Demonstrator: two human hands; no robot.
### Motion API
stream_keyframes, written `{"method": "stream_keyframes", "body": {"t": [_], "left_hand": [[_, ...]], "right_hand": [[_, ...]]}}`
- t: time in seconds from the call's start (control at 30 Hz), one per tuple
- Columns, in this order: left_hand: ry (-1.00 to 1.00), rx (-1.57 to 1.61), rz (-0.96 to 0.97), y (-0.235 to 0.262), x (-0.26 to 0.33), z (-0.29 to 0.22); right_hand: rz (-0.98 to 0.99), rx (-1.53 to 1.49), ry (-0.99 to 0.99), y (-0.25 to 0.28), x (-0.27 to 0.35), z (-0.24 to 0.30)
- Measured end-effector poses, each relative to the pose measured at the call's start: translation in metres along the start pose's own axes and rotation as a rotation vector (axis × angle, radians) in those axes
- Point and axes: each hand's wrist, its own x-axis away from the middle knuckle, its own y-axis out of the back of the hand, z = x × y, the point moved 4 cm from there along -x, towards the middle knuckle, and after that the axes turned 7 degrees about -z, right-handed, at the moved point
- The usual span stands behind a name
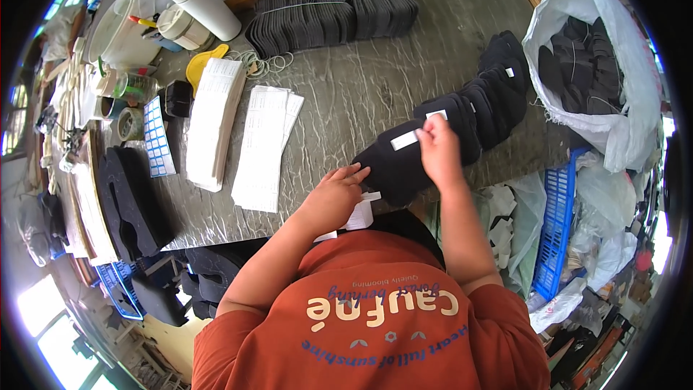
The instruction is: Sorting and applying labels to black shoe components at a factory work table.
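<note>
A flat black pad (393, 165) with rounded edges lies at the near edge of the table, a small white label (406, 140) on its upper part. My left hand (336, 193) rests with fingers stretched over the pad's left edge. White paper strips (359, 215) show by its wrist, partly hidden. At the label's right end is my right hand (439, 152), fingers curled in and slightly blurred; what they pinch, if anything, is hidden. Beyond it, a fanned row of black pads (485, 105) runs to the far right, several bearing white labels.
Two stacks of printed label sheets (215, 123) (261, 148) lie left of centre. Tied bundles of black pads (307, 18) lie at the back. A white tumbler (203, 3), jars and tape crowd the far left. On the right, a white sack (603, 126) holds black pads above a blue crate (554, 231).
</note>
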Motion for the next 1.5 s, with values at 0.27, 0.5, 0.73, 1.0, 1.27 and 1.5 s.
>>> {"method": "stream_keyframes", "body": {"t": [0.27,0.5,0.73,1.0,1.27,1.5], "left_hand": [[0.249,0.463,-0.24,0.014,-0.006,0.004],[0.789,0.926,-0.09,0.007,0.005,0.018],[0.148,0.323,-0.161,0.026,0.001,-0.003],[0.033,0.058,-0.157,0.004,-0.004,-0.012],[0.034,0.039,-0.126,0.005,-0.006,-0.014],[0.031,-0.164,0.043,-0.002,-0.022,-0.019]], "right_hand": [[0.174,-0.025,0.077,0.006,0.025,0.028],[0.235,-0.262,0.395,-0.018,0.057,0.05],[0.203,-0.308,-0.013,-0.025,0.034,0.01],[0.231,-0.129,-0.075,-0.051,0.038,-0.008],[0.177,-0.038,-0.008,-0.052,0.039,-0.006],[0.185,-0.021,0.009,-0.053,0.038,-0.006]]}}
